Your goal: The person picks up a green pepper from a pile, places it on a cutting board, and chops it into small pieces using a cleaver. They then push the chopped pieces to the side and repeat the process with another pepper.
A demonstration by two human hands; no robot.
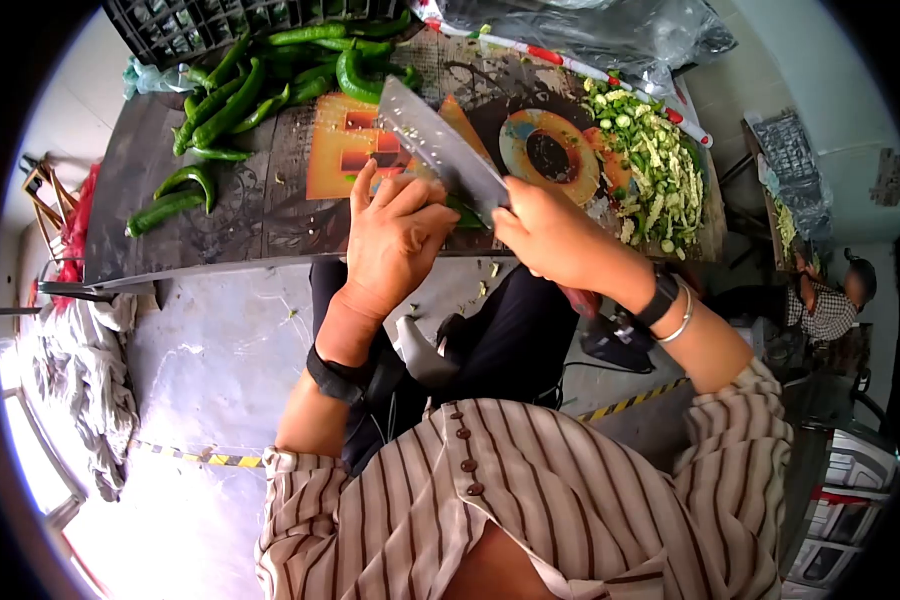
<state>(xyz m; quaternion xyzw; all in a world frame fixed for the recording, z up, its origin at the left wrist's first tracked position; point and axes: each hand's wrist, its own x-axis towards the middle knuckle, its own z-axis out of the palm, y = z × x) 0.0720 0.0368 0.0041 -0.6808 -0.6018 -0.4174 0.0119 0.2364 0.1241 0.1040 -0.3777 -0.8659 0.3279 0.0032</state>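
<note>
My right hand [545, 230] is closed round the handle of a cleaver [440, 145], its wide blade slanting up and left over the table. Beside the blade, my left hand [400, 225] rests at the table's near edge with its fingers bent and one finger raised. A bit of green pepper [462, 212] shows between my left fingertips and the blade; the rest of it is hidden. Whole green peppers [235, 105] lie heaped at the back left, with a few loose ones nearer. Chopped pepper pieces and pale cores [660, 175] form a pile on the right.
A black crate [210, 35] stands behind the peppers, and clear plastic sheeting [590, 30] covers the back right. The dark table [300, 225] has a curved near edge above my knees. Another person [825, 305] sits at a table far right.
</note>
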